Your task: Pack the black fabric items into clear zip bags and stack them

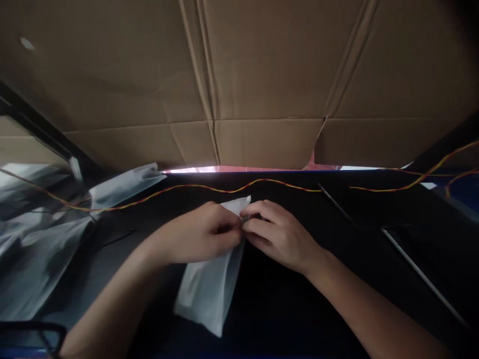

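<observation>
A translucent white plastic bag (209, 289) slants across the middle of the black table, its lower end toward me. My left hand (207, 232) is closed on the bag near its upper part, thumb and fingers pinched together. Touching the same edge from the right, my right hand (279, 232) has its fingertips pinched at the bag. Both hands meet at this spot, so what lies between the fingertips is mostly hidden. The bag's top corner shows just beyond the fingers.
A twisted red and yellow wire (179, 187) runs across the back of the black table (284, 309). More translucent bags (48, 264) lie at left, with another bag (125, 185) behind. A flat dark panel (374, 204) is at right. Cardboard (262, 70) stands behind.
</observation>
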